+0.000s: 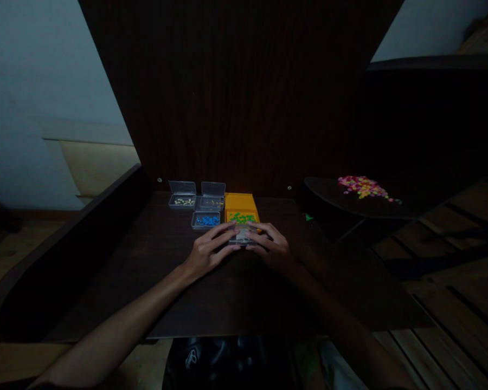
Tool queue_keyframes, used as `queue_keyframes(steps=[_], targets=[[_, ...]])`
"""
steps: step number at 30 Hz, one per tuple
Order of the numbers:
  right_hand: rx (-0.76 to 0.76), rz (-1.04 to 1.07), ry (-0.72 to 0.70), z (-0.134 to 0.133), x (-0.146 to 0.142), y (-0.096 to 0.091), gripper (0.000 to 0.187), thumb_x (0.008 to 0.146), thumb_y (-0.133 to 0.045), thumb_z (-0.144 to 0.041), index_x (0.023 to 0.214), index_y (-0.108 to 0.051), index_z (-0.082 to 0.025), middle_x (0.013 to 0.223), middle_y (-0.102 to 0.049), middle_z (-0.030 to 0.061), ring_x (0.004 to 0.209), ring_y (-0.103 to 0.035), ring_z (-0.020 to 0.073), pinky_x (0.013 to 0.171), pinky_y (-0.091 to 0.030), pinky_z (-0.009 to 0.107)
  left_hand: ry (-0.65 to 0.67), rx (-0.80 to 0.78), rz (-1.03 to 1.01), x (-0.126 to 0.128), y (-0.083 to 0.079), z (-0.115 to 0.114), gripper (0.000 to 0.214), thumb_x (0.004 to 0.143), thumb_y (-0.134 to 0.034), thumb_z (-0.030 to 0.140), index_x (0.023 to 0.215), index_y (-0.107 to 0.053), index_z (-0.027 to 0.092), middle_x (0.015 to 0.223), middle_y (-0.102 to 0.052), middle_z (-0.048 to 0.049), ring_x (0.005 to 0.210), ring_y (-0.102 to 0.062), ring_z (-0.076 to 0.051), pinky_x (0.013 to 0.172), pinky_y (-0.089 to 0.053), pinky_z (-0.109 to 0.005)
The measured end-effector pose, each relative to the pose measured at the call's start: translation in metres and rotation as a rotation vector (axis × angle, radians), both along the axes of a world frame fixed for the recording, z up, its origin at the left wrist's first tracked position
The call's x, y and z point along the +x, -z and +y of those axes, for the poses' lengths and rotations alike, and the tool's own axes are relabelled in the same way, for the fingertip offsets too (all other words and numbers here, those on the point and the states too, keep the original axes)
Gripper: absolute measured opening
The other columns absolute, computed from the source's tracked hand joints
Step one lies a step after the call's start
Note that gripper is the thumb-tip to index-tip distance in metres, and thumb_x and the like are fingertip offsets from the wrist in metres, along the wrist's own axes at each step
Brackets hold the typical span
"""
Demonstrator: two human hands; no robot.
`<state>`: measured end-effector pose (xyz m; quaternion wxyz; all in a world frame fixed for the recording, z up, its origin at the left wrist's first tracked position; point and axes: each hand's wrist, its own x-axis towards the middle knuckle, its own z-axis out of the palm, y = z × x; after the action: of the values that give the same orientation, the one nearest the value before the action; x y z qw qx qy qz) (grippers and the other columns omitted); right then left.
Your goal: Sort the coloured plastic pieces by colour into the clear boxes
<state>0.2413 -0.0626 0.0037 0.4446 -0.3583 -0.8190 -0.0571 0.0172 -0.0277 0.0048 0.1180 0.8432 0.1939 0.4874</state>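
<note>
A small clear case (pixel 241 235) sits between both hands, just in front of the yellow box (pixel 239 201), toward the middle of the desk (pixel 187 303) from side to side and nearer its back edge than its front. The case's long axis seems to run left to right, roughly parallel to the desk's front edge, with its ends toward the two side edges; fingers cover part of it, and whether it rests on the desk or is slightly raised I cannot tell. The left hand (pixel 208 249) is partly curled, fingertips on the case's left part; the right hand (pixel 273 248), bent likewise, has its fingertips on the right part, so they hold it together.

The yellow box's lid is hinged back toward the rear edge, and green pieces (pixel 244 218) lie in its tray. Left of it, blue pieces (pixel 208 221) fill a clear box. Behind them, toward the desk's back-left corner, two more clear boxes stand side by side, lids raised. A multicoloured pile (pixel 364 187) lies on the shelf (pixel 325 187) at the right.
</note>
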Motion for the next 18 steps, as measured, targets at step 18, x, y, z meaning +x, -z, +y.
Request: queue_keyframes(steps=[18], targets=[[-0.148, -0.130, -0.073, -0.0018, 0.0039, -0.0012, 0.047, 0.086, -0.062, -0.031, 0.131, -0.053, -0.021, 0.125, -0.061, 0.0122, 0.114, -0.058, 0.0221, 0.097, -0.050, 0.040, 0.023, -0.258, 0.256, -0.0038, -0.0021, 0.0074, 0.055, 0.081, -0.065, 0.033, 0.130, -0.047, 0.017, 0.125, -0.062, -0.0118, 0.114, -0.061, -0.024, 0.100, -0.050, -0.041]])
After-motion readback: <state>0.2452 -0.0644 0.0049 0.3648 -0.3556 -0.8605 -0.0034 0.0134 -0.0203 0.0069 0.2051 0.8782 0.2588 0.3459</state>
